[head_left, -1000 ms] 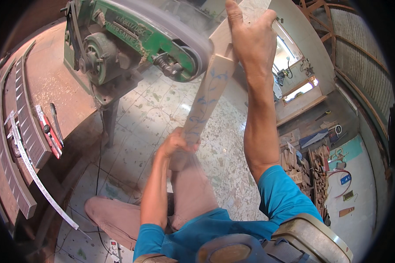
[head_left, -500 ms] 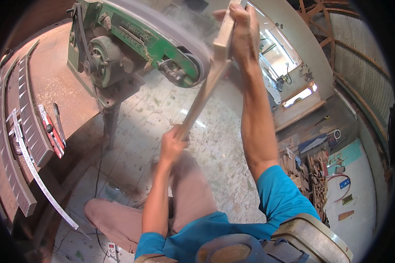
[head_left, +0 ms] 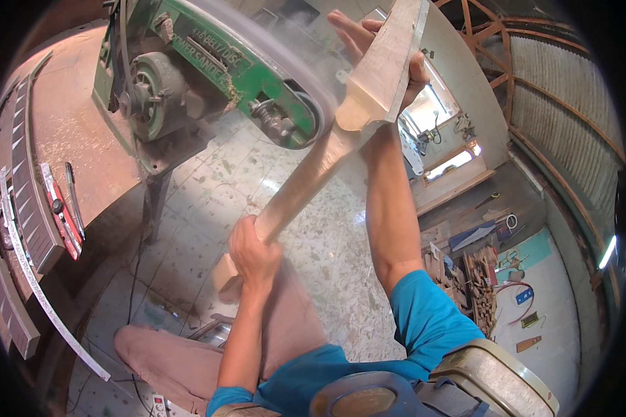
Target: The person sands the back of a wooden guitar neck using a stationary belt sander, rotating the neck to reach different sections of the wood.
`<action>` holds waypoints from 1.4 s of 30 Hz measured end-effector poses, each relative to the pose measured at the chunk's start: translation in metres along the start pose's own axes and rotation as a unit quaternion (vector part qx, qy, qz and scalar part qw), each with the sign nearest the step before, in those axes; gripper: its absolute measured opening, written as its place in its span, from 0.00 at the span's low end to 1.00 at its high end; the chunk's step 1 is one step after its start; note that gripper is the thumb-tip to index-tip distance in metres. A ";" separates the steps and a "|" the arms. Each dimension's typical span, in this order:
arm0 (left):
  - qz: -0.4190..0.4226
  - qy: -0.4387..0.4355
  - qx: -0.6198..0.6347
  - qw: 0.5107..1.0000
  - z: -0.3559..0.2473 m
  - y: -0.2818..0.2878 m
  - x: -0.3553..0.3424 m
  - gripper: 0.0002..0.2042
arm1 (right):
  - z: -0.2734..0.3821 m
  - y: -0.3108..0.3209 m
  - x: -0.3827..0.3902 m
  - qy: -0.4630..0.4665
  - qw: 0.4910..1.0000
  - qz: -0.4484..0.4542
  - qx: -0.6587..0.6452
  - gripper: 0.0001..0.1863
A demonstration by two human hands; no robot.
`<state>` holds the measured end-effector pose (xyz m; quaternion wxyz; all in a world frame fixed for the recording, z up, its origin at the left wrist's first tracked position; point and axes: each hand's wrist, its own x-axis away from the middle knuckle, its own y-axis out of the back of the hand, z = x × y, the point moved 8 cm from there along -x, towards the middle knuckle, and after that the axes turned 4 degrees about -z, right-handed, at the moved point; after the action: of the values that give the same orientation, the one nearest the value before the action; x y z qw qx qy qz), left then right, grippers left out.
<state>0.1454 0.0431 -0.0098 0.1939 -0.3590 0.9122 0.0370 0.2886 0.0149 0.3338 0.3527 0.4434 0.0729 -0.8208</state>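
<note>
An unfinished wooden guitar neck (head_left: pixel 300 177) slants across the middle, its wide heel end up and to the right. My left hand (head_left: pixel 254 251) is wrapped round the narrow shaft near the lower end, and a pale block-like end shows below it. At the wide end, my right hand (head_left: pixel 416 75) grips from behind, thumb on the right edge and some fingers stretched past the far side. The green belt sander (head_left: pixel 257 87) is beside the heel, its belt smeared as if running. Whether wood and belt touch, I cannot tell.
On the bench (head_left: pixel 83 132) at left lie sawdust, inlaid fretboards (head_left: pixel 31 174), a red cutter (head_left: pixel 64 215), a dark pen (head_left: pixel 74 194) and a long ruler (head_left: pixel 55 316). Stacked wood offcuts (head_left: pixel 476 285) stand at right. A power strip (head_left: pixel 160 406) is on the floor.
The guitar neck has turned so its broad face and curved heel show, and its lower end has come left and down with my left hand. My right hand's thumb now shows on the edge.
</note>
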 end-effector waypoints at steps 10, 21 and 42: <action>0.002 0.010 -0.009 1.000 0.003 0.002 0.002 0.19 | -0.006 0.008 0.003 -0.010 1.000 -0.001 -0.028 0.42; 0.026 0.010 0.034 0.999 0.000 0.002 -0.001 0.17 | -0.005 -0.004 0.006 -0.013 0.999 -0.026 0.025 0.41; 0.077 0.032 0.110 0.990 -0.001 -0.002 -0.012 0.14 | 0.001 -0.013 0.006 -0.028 0.982 -0.110 0.148 0.29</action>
<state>0.1541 0.0490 -0.0044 0.1994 -0.2652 0.9414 -0.0603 0.2770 0.0214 0.3277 0.1928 0.4571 -0.0107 -0.8682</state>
